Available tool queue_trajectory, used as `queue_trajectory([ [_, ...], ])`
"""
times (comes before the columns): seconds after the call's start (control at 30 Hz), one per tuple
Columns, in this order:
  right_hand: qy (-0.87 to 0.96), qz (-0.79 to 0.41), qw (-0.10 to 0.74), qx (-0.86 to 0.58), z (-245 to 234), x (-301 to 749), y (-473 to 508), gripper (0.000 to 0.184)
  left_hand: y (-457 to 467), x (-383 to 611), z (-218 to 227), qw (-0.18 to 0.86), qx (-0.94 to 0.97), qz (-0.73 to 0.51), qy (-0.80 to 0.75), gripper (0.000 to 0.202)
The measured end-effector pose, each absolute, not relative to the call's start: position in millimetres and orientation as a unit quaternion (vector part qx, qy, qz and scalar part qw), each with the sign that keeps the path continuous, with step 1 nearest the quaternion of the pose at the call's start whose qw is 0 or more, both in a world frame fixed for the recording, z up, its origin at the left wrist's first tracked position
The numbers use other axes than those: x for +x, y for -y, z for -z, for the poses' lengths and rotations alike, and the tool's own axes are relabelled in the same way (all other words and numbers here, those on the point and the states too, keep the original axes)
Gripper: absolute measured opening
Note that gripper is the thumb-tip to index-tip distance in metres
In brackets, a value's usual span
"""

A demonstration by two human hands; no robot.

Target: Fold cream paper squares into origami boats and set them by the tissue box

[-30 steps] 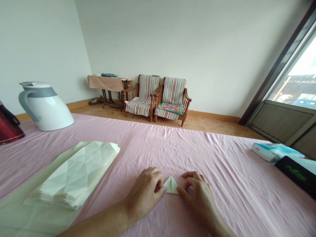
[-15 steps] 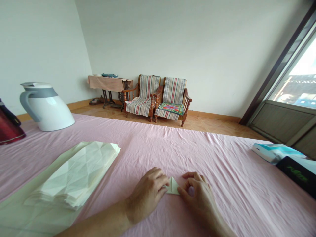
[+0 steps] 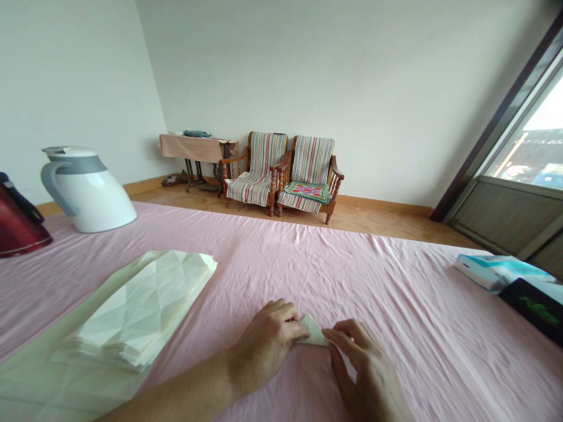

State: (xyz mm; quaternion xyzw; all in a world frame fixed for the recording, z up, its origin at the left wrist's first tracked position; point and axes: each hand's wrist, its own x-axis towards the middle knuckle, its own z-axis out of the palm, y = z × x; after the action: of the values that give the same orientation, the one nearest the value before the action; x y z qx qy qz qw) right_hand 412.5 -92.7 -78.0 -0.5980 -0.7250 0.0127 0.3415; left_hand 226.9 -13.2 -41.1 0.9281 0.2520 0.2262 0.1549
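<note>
A small folded piece of pale paper (image 3: pixel 315 332) lies on the pink tablecloth (image 3: pixel 396 305) near the front edge. My left hand (image 3: pixel 268 346) presses its fingertips onto the paper's left side, fingers curled together. My right hand (image 3: pixel 365 372) lies on the paper's right side, its fingers pressed together over the fold and covering part of it. Only a small triangle of the paper shows between the two hands.
A stack of creased pale paper sheets (image 3: pixel 141 308) lies to the left. A white jug (image 3: pixel 85 187) and a dark red kettle (image 3: pixel 20 225) stand at the far left. A teal box (image 3: pixel 499 271) and a black object (image 3: pixel 536 308) sit at right. Two striped chairs (image 3: pixel 281 176) stand beyond.
My right hand has slid leftward and flattened over the folded paper, covering more of it. My left hand has shifted slightly right onto the paper. The view has drifted a little.
</note>
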Motion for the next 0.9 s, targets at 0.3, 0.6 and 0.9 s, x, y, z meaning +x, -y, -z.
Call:
queue_trajectory([
  [0.3,0.761,0.151,0.309,-0.550,76.0,399.6,96.9,0.048,10.8,225.8,42.2,0.145,0.936,-0.212,-0.242,0.020],
  [0.6,0.786,0.216,0.237,-0.528,72.5,397.9,96.0,0.034,13.9,223.6,42.3,0.070,0.953,-0.186,-0.228,0.013],
  [0.9,0.774,0.248,0.182,-0.553,73.4,402.1,101.4,0.035,21.3,219.5,36.7,-0.066,0.976,-0.122,-0.168,0.012],
])
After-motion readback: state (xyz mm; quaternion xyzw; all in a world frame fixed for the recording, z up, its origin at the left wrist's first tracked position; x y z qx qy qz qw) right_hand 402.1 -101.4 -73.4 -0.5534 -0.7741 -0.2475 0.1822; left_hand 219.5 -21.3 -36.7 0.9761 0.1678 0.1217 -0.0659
